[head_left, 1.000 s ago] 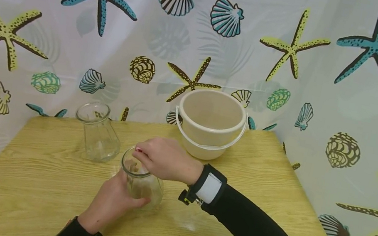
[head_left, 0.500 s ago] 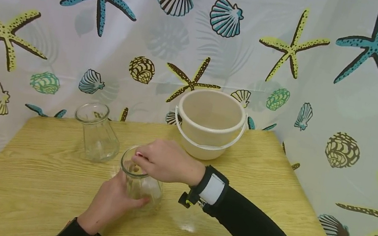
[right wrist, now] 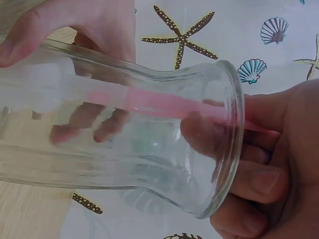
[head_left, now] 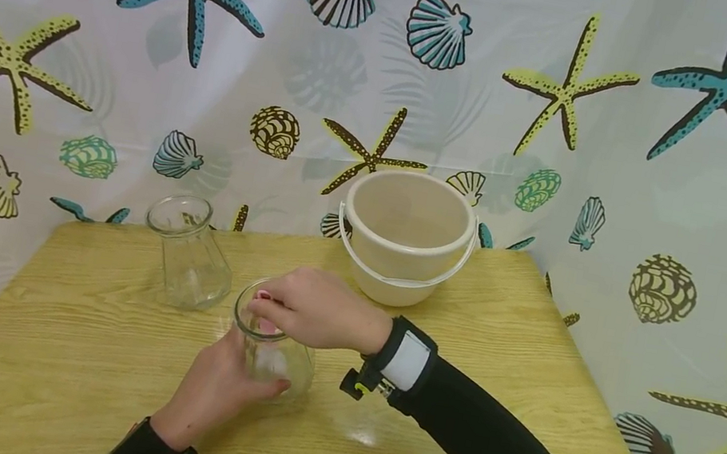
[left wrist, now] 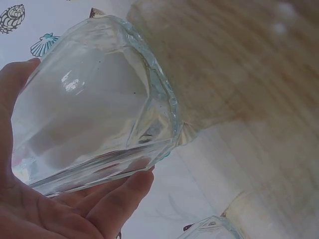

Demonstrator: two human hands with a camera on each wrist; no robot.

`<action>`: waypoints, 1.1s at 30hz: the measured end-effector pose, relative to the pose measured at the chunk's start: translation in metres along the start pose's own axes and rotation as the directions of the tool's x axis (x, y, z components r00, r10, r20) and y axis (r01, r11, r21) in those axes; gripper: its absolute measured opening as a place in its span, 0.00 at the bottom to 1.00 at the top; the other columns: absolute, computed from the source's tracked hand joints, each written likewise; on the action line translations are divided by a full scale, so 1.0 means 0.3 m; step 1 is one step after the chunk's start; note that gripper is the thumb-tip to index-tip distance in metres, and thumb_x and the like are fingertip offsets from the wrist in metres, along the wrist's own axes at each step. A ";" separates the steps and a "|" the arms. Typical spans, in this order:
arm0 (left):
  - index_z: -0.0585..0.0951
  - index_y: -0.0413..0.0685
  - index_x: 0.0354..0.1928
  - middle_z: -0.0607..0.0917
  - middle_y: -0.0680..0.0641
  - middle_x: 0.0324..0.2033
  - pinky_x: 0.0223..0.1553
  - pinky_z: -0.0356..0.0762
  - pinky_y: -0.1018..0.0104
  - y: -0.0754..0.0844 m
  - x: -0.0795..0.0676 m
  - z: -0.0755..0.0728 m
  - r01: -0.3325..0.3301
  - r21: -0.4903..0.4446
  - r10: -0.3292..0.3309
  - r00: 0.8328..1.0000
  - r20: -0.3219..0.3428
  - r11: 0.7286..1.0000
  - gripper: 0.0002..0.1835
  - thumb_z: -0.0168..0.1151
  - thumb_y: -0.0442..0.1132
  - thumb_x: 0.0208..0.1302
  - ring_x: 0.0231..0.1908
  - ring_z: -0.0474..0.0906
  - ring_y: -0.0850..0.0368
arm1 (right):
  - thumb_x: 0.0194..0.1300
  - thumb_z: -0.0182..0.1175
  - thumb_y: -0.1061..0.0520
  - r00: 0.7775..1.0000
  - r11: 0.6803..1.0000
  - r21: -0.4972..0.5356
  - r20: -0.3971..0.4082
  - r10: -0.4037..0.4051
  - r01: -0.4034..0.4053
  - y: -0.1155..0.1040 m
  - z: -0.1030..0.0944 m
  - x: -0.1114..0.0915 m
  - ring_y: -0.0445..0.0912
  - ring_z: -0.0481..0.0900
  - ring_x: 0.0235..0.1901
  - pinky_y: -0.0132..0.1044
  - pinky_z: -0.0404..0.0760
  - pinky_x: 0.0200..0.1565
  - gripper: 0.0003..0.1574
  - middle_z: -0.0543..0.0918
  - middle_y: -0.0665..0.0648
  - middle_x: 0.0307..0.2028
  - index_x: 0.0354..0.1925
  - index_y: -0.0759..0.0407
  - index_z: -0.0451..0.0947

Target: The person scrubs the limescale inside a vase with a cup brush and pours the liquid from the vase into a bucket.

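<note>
The left hand [head_left: 225,379] wraps round a glass jar [head_left: 297,361], thumb on one side and fingers on the other. At the mouth, the right hand [head_left: 313,307] pinches the pink handle [right wrist: 159,103] of a brush, its fingers curled and one fingertip showing through the glass just inside the rim [right wrist: 238,124]. The brush runs down into the jar, its white head [right wrist: 45,82] low inside (too blurred to tell bristle from sponge).

Compared with half a second ago, more pink shows in the mouth, and the white patch in the jar sits further left, away from the left thumb. Both hands are in nearly the same place, and the jar has barely shifted.

A second jar [head_left: 194,266] stands behind and to the left, well apart from the right hand; a cream bucket [head_left: 394,259], its white bail hanging across the front, stands behind the hands to the right. Both are where they were on the wooden table [head_left: 57,351].
</note>
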State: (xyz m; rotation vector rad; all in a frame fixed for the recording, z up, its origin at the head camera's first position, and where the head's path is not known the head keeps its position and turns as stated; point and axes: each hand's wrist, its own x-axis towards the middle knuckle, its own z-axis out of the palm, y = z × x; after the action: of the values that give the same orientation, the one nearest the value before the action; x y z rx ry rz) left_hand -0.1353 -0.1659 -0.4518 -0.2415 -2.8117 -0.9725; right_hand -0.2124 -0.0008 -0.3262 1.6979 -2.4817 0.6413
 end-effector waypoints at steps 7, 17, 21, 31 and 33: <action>0.48 0.48 0.72 0.82 0.42 0.38 0.33 0.79 0.56 -0.001 0.003 0.013 -0.018 0.034 0.018 1.000 -0.005 0.999 0.63 0.74 0.63 0.39 0.32 0.76 0.58 | 0.74 0.48 0.49 0.998 0.998 -0.055 -0.050 0.027 -0.030 0.008 0.008 0.009 0.35 0.62 0.16 0.28 0.60 0.20 0.21 0.66 0.45 0.15 0.22 0.49 0.70; 0.56 0.50 0.66 0.81 0.44 0.39 0.28 0.77 0.58 -0.004 0.009 0.013 -0.031 0.036 0.032 0.999 -0.023 0.999 0.55 0.74 0.62 0.40 0.28 0.76 0.59 | 0.75 0.44 0.47 0.993 0.976 -0.191 -0.066 0.093 -0.104 0.014 0.012 0.010 0.36 0.64 0.16 0.30 0.62 0.17 0.22 0.66 0.45 0.16 0.22 0.48 0.66; 0.57 0.51 0.64 0.79 0.47 0.30 0.24 0.73 0.62 -0.004 0.010 0.010 -0.025 0.040 0.026 0.999 -0.023 0.999 0.53 0.74 0.63 0.40 0.22 0.72 0.61 | 0.75 0.44 0.46 0.993 0.972 -0.208 -0.060 0.097 -0.107 0.012 0.009 0.007 0.37 0.63 0.15 0.30 0.59 0.16 0.24 0.64 0.45 0.14 0.19 0.48 0.64; 0.52 0.52 0.70 0.80 0.43 0.44 0.30 0.77 0.57 -0.002 0.003 0.007 -0.006 0.033 0.006 1.000 -0.005 0.999 0.58 0.73 0.63 0.40 0.32 0.76 0.57 | 0.74 0.44 0.48 0.998 0.990 -0.123 -0.020 0.060 -0.062 -0.004 0.001 -0.007 0.36 0.62 0.14 0.29 0.58 0.16 0.25 0.65 0.44 0.14 0.18 0.48 0.64; 0.52 0.53 0.70 0.80 0.43 0.48 0.34 0.78 0.54 -0.001 0.000 0.005 0.011 0.014 -0.011 1.000 0.003 1.000 0.58 0.74 0.63 0.40 0.37 0.77 0.55 | 0.74 0.44 0.48 0.999 0.995 -0.085 -0.007 0.043 -0.044 -0.007 -0.001 -0.007 0.36 0.62 0.14 0.28 0.59 0.17 0.24 0.65 0.44 0.14 0.19 0.48 0.65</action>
State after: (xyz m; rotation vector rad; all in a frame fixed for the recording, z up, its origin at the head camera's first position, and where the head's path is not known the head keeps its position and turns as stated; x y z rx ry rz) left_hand -0.1356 -0.1653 -0.4531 -0.2262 -2.8248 -0.9559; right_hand -0.2098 0.0004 -0.3260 1.6147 -2.5101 0.5348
